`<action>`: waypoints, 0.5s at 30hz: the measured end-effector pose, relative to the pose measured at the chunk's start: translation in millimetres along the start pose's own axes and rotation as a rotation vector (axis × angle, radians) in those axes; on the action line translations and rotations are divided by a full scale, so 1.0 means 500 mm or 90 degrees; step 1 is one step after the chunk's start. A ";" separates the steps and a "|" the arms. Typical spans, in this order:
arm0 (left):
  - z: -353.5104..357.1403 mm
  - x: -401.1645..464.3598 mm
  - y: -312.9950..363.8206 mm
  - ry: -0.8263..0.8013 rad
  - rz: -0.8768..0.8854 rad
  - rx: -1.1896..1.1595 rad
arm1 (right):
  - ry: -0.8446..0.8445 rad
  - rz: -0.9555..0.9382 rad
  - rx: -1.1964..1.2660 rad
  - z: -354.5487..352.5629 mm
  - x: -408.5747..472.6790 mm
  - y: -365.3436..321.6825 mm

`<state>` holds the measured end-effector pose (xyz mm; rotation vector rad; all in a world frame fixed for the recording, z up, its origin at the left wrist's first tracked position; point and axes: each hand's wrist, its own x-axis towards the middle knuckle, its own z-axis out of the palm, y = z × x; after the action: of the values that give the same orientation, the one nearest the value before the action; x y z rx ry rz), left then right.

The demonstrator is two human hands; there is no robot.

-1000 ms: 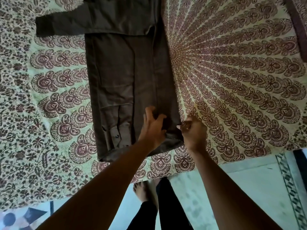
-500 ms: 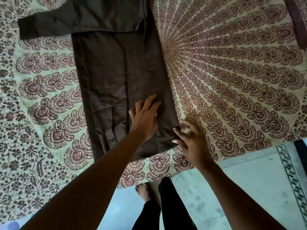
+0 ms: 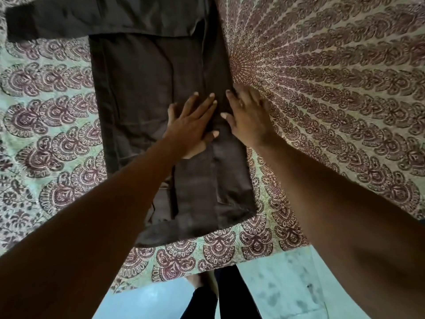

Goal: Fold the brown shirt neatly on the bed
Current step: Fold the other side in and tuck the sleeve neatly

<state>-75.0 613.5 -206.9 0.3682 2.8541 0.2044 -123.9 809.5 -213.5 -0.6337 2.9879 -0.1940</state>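
Note:
The brown shirt [image 3: 147,93] lies flat on the bed, its right side folded inward into a long strip, and one sleeve sticks out to the left at the top. My left hand [image 3: 190,125] presses flat on the folded strip, fingers spread. My right hand [image 3: 248,118] lies flat at the shirt's right folded edge, partly on the bedsheet, fingers apart. Neither hand grips the cloth.
The patterned bedsheet [image 3: 333,93] in cream and maroon covers the bed; its near edge runs across the lower part of the view. Below it are the pale floor [image 3: 282,293] and my legs in dark trousers [image 3: 227,298].
Both hands let go of the hem's near corner and slid away from me along the folded strip, now pressing flat on it. The view has moved closer to the shirt.

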 end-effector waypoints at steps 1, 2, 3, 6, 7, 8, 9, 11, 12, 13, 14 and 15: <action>0.007 -0.010 0.002 -0.002 0.001 0.001 | -0.017 -0.007 -0.031 0.007 -0.011 0.007; 0.014 -0.022 0.008 -0.002 -0.003 -0.006 | -0.028 -0.008 -0.052 0.012 -0.029 0.013; 0.020 -0.036 0.015 -0.004 -0.010 -0.015 | -0.036 -0.007 -0.061 0.015 -0.053 0.017; 0.034 -0.080 0.037 -0.002 -0.015 -0.026 | -0.076 -0.031 -0.087 0.009 -0.143 0.023; 0.037 -0.095 0.044 -0.001 -0.007 -0.019 | -0.092 -0.045 -0.094 0.005 -0.175 0.025; 0.041 -0.110 0.049 0.000 0.006 -0.010 | -0.106 -0.057 -0.100 0.001 -0.207 0.026; 0.045 -0.125 0.054 0.001 0.022 -0.003 | -0.116 -0.066 -0.104 -0.002 -0.239 0.028; 0.052 -0.158 0.065 -0.007 0.069 0.007 | -0.129 -0.089 -0.106 -0.003 -0.299 0.030; 0.055 -0.176 0.072 -0.019 0.096 0.012 | -0.131 -0.103 -0.102 -0.004 -0.323 0.032; 0.058 -0.193 0.078 -0.031 0.121 0.017 | -0.127 -0.113 -0.095 -0.004 -0.342 0.034; 0.060 -0.208 0.082 -0.039 0.137 0.019 | -0.115 -0.116 -0.085 -0.004 -0.357 0.035; 0.060 -0.218 0.086 -0.039 0.141 0.014 | -0.098 -0.108 -0.072 -0.004 -0.365 0.034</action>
<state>45.2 629.0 -202.8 0.6830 2.7537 0.1985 35.1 899.8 -204.4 -0.8725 2.8122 0.0129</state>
